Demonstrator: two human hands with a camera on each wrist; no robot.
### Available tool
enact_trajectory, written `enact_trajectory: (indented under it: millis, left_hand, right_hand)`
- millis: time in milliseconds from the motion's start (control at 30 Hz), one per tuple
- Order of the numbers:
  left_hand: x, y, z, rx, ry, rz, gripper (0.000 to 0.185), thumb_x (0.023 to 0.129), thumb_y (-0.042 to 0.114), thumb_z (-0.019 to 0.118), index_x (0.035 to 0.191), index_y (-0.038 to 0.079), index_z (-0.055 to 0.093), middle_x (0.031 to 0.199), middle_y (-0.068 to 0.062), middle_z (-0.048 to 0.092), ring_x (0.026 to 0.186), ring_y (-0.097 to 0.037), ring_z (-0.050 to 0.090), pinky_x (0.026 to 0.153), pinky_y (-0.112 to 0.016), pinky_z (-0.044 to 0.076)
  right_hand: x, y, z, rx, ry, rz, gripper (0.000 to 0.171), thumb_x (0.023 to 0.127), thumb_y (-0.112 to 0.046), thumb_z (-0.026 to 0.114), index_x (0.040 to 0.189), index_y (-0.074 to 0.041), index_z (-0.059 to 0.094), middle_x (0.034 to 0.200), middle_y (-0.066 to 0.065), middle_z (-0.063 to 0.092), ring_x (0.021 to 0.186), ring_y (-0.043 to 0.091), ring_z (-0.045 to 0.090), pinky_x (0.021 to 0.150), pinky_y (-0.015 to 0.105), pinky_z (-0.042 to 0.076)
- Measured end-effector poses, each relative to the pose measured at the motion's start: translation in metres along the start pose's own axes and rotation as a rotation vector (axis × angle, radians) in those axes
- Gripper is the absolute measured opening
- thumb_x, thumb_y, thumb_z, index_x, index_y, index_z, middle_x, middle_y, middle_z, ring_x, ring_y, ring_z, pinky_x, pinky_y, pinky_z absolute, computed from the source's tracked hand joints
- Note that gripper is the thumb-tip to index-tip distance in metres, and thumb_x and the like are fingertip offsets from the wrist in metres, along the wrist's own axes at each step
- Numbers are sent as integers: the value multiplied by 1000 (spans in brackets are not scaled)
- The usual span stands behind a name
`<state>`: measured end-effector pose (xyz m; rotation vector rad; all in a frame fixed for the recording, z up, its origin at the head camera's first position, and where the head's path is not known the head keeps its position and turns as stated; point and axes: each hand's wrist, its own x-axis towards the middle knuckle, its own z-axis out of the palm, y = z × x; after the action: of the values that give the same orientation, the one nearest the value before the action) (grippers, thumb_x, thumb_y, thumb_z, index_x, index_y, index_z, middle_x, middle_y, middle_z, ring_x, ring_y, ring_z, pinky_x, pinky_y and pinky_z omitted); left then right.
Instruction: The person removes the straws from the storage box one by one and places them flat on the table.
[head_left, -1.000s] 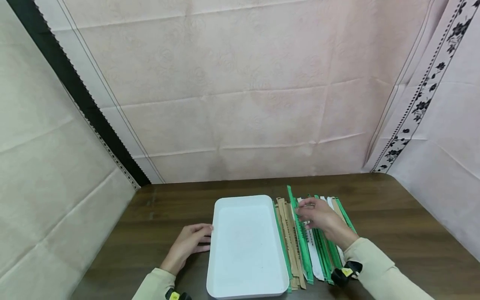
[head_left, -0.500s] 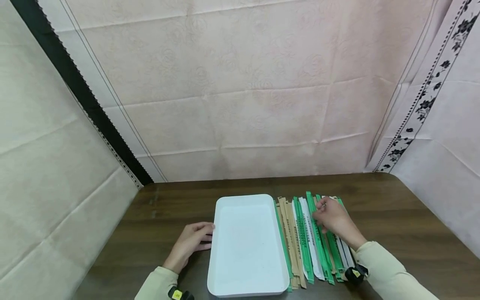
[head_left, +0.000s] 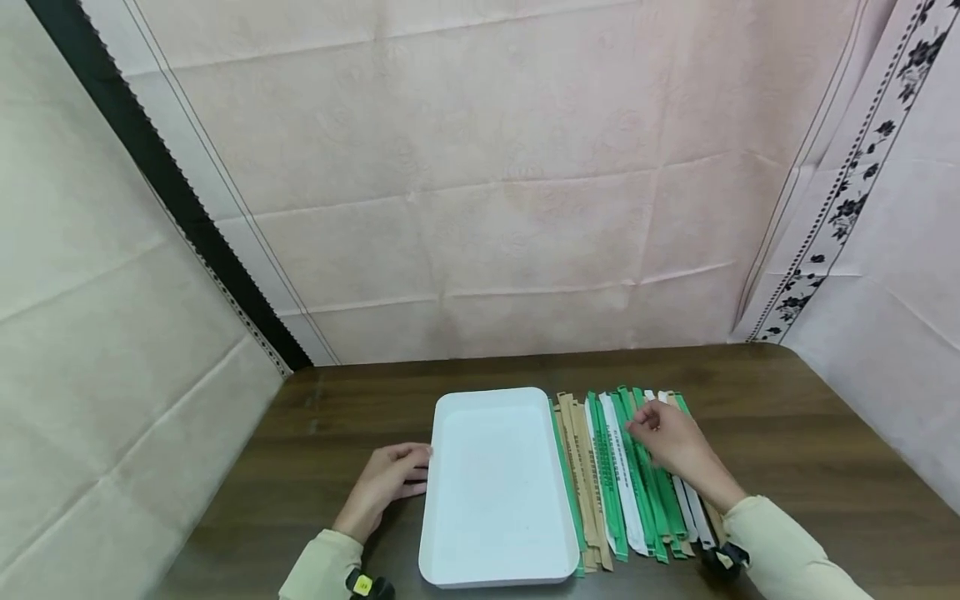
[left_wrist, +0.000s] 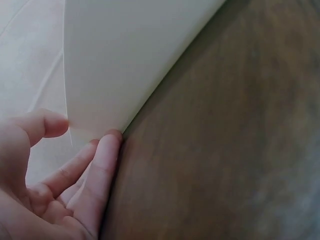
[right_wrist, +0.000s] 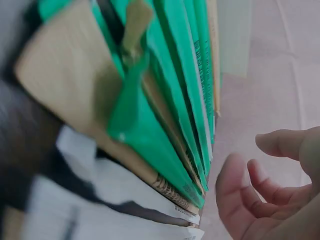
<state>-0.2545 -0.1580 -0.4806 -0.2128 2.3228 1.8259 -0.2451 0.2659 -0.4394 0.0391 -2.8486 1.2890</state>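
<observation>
A white rectangular tray (head_left: 498,492) lies on the table. My left hand (head_left: 392,479) touches its left side; in the left wrist view the thumb is at the rim and the fingertips (left_wrist: 111,136) are against the lower outer wall. To the tray's right, long slim paper packets in green (head_left: 611,483), brown (head_left: 585,483) and white (head_left: 628,487) lie side by side, some overlapping, with small printing. Over their far part is my right hand (head_left: 671,442), fingers loosely bent. The right wrist view shows a gap between its thumb and fingers, and nothing held.
The dark wood-grain table (head_left: 360,400) runs back to a pale cloth wall (head_left: 480,208). More cloth hangs at the left (head_left: 97,375) and right (head_left: 885,333). The packets sit close along the tray's right edge.
My right hand has moved right, away from a green packet that stuck out beyond the far ends; the packets' far ends are now more even. The left hand has stayed at the tray.
</observation>
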Motion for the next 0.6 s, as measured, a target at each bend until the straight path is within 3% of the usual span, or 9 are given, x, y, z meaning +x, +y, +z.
enact_trajectory:
  millis: [133,267,400,600]
  left_hand:
    - [-2,1,4,-23,25,29,40,102,25,69,127,-6,70,113,-15,75,96,-24,75,80,-38,66]
    - [-6,3,10,-23,44,83,35,104,20,68,126,-6,71,112,-17,76,95,-25,75,76,-38,66]
    - [-10,6,17,20,63,129,29,105,17,65,124,-4,72,107,-15,76,93,-23,74,72,-37,66]
    - [-15,8,15,113,79,195,28,106,16,63,125,-3,71,106,-15,73,94,-24,72,67,-36,66]
  right_hand:
    - [-7,3,-2,-22,38,-57,21,105,-20,65,110,0,63,106,12,69,93,27,66,73,40,57]
    - [-14,5,-3,-51,69,-92,30,106,-22,65,123,3,64,119,19,69,112,39,65,87,54,58]
    - [-20,5,-3,-94,102,-116,39,105,-20,65,135,6,61,133,30,63,115,47,64,87,60,57]
    - [-20,5,5,-174,134,-177,42,104,-16,67,137,8,59,139,35,57,128,55,54,97,70,50]
